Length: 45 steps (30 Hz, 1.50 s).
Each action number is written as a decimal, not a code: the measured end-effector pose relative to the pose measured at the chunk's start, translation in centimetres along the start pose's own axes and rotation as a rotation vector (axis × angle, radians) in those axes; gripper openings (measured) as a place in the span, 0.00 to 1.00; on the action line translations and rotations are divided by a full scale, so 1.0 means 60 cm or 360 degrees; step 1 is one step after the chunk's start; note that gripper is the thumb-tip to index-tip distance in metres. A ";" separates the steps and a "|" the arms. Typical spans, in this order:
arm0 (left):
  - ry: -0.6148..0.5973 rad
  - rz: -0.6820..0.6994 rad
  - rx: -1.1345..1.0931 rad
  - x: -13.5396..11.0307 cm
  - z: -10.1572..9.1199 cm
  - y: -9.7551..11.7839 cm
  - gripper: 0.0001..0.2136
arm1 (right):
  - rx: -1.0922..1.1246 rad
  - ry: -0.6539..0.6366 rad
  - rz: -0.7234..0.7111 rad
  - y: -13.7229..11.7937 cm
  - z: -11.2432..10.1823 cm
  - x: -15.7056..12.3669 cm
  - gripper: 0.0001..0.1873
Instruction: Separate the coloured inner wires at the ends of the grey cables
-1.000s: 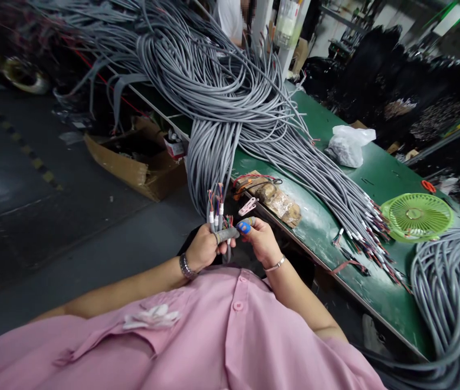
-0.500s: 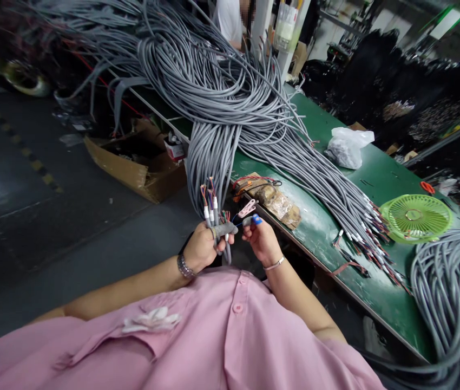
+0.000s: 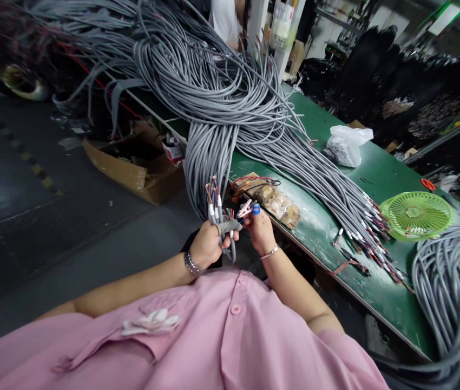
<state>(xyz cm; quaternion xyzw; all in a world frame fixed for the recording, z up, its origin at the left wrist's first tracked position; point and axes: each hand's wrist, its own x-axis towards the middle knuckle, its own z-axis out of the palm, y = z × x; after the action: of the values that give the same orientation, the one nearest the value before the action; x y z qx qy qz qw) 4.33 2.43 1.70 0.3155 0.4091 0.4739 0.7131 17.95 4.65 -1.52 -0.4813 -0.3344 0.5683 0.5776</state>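
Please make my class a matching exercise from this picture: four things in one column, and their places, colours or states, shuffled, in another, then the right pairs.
Things
1. Left hand
2. Clip
3. Plastic bag
4. Cardboard box

Descriptions
A. Whitish, on the green table
B. Brown, open-topped
C. Gripping grey cables
D. Pink, close to the right hand

Right pairs: 1-C; 2-D; 3-A; 4-B
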 end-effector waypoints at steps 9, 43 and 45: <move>-0.0003 -0.0002 0.0018 -0.001 0.003 -0.001 0.09 | -0.0071 0.0046 -0.0115 -0.005 0.001 -0.002 0.27; 0.0160 0.0119 -0.0147 -0.007 -0.001 0.005 0.10 | 0.0444 -0.0093 0.0260 -0.025 0.013 -0.016 0.19; 0.0185 0.0117 -0.0153 -0.005 -0.002 0.005 0.10 | 0.0301 0.0052 0.0093 -0.020 0.013 -0.015 0.20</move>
<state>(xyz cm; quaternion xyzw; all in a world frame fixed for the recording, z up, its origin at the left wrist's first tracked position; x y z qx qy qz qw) 4.06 2.23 1.98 0.2676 0.4147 0.5363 0.6846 17.54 4.03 -0.01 -0.4434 -0.2556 0.6060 0.6091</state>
